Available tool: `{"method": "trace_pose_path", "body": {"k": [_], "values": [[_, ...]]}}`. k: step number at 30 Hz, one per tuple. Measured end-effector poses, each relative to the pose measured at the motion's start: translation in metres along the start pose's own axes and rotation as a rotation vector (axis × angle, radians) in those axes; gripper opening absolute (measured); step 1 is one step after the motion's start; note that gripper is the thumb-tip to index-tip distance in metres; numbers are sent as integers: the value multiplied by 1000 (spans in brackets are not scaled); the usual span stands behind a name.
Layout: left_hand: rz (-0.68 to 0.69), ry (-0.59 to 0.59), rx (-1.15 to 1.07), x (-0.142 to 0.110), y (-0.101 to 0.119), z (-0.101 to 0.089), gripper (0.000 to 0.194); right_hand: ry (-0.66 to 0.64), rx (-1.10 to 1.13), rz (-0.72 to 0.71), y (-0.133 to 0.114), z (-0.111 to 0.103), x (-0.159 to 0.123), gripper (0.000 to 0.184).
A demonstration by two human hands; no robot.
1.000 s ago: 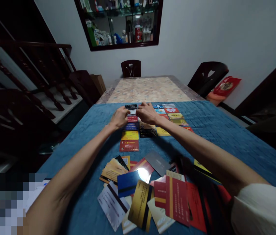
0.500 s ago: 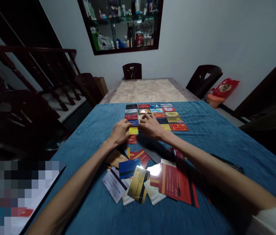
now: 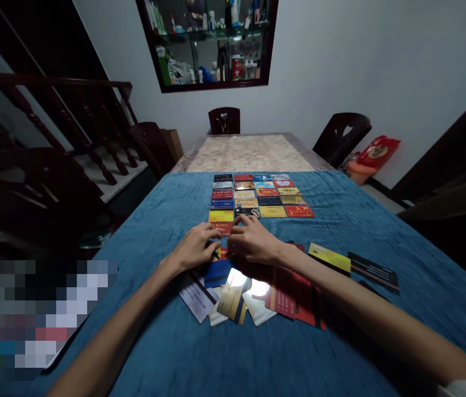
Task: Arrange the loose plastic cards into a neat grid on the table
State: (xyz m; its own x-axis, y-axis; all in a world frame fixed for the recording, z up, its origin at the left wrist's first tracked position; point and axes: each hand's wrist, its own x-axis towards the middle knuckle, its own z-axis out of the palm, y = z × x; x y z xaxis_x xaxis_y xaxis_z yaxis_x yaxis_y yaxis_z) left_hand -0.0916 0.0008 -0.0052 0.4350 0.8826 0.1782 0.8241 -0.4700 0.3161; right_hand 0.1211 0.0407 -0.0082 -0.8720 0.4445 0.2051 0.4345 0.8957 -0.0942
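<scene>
Several plastic cards lie in a neat grid [image 3: 258,196] on a blue cloth [image 3: 340,231]. Nearer me a loose heap of cards [image 3: 241,295] overlaps in a pile, red, gold, blue and white. My left hand [image 3: 195,248] and my right hand [image 3: 253,240] rest side by side between the grid and the heap, fingers curled down onto the cards at the heap's far edge. What the fingertips touch or hold is hidden under the hands. A yellow card [image 3: 330,258] and a black card [image 3: 373,271] lie apart to the right.
The table's far half shows a patterned marble top [image 3: 249,151]. Dark chairs stand at the far end [image 3: 223,119] and far right [image 3: 342,135]. A stair railing [image 3: 51,110] runs along the left. A red bag [image 3: 377,151] sits by the wall. A glass cabinet [image 3: 212,41] hangs above.
Both hands have drawn back toward me, from the far rows of the grid to the near edge and the heap. The view has shifted, showing more of the grid.
</scene>
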Motion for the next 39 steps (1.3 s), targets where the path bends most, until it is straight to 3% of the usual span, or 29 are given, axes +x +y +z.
{"method": "trace_pose_path", "body": {"k": [3, 9, 19, 28, 39], "values": [[43, -112, -51, -8, 6, -7, 12, -11, 40, -20, -6, -2, -6, 16], [-6, -304, 4, -17, 14, -16, 30, -40, 67, -24, -17, 0, -7, 17], [-58, -301, 14, -17, 9, -12, 19, -60, 75, -14, -20, 9, -7, 23], [65, -208, 59, -17, -1, 1, 14, -34, 20, -13, -17, 14, -8, 33], [89, -278, 31, -21, 3, -12, 41, -43, 16, 36, -18, 14, -9, 43]]}}
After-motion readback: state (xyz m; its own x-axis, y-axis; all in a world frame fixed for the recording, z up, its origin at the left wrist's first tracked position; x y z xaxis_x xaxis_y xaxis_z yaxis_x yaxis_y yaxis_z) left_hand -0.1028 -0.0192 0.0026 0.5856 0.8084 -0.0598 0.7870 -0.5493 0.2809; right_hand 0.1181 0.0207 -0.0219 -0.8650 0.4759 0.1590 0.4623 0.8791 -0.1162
